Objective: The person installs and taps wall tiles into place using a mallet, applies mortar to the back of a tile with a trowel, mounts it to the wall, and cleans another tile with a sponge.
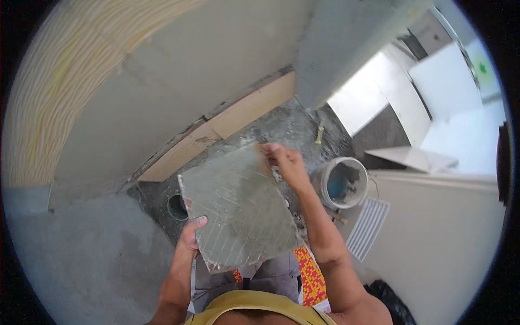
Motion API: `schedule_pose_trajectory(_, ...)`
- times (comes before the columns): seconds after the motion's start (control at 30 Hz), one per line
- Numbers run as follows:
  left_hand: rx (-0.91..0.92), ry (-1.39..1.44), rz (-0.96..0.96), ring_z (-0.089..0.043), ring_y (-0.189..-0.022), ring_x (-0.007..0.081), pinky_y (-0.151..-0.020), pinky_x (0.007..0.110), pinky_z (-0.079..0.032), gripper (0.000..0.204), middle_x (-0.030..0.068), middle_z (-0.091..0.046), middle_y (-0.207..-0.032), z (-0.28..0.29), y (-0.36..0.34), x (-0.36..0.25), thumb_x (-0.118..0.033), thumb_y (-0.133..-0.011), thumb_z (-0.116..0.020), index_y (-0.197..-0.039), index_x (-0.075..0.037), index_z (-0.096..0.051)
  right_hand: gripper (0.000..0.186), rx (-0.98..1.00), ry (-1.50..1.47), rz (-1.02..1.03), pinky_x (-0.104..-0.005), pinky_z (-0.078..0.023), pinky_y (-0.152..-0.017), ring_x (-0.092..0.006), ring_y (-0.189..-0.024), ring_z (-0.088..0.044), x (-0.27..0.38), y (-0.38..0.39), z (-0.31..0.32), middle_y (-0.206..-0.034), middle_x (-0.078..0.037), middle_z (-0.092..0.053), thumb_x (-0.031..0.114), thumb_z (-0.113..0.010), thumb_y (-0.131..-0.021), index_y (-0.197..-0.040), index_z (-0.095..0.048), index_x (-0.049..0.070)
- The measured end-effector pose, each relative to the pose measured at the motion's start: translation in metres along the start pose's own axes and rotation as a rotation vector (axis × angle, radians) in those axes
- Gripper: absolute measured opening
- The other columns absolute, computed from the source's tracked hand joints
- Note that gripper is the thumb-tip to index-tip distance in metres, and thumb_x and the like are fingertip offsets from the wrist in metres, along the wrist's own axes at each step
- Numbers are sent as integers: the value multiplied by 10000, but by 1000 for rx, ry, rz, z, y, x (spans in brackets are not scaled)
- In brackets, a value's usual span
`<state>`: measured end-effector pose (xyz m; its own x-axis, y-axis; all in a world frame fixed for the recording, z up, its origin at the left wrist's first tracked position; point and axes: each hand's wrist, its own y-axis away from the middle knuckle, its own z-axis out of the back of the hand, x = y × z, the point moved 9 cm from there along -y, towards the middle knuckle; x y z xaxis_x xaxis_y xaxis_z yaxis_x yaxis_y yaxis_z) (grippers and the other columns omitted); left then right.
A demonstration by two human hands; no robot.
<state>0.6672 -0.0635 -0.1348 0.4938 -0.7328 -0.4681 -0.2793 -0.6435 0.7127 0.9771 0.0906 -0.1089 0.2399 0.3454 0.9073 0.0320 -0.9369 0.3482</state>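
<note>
One ridged cream wall section (81, 92) at far left. Dark round container (172, 208) on floor, beside tile's left edge. Left hand (192, 232) gripping tile (233, 211) at lower left edge, thumb on grey, scored face. Tile raised before torso. Right hand (284, 162): fingers closed on upper right corner. White bucket (324, 183), bluish inside, right of forearm. White slotted panel (368, 229) near bucket.

Glare whitens the upper right while straight edges bow toward a black rim
</note>
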Motion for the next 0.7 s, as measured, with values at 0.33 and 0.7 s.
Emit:
schedule_pose_trajectory(0.33, 39, -282, -8, -622, -1194, 323, -1013, 479, -512, 693, 151, -608, -1344, -88, -49, 19, -230, -850, -713, -1456, -16, -454, 340, -377, 382, 55, -385, -520, -781, -243, -812, -687, -17, 37, 112, -901, -175, -742, 302, -628, -948, -1080, -737, 8)
schedule_pose_trajectory(0.7, -104, -94, 74, -622, -1189, 344, -1009, 483, -515, 563, 157, -617, -1332, -100, -178, 96, -298, -942, -634, -1410, -20, -488, 397, -269, -434, -472, -367, -622, -730, -246, -787, -724, -195, 107, 337, -972, -123, -697, 343, -674, -975, -1143, -665, -17)
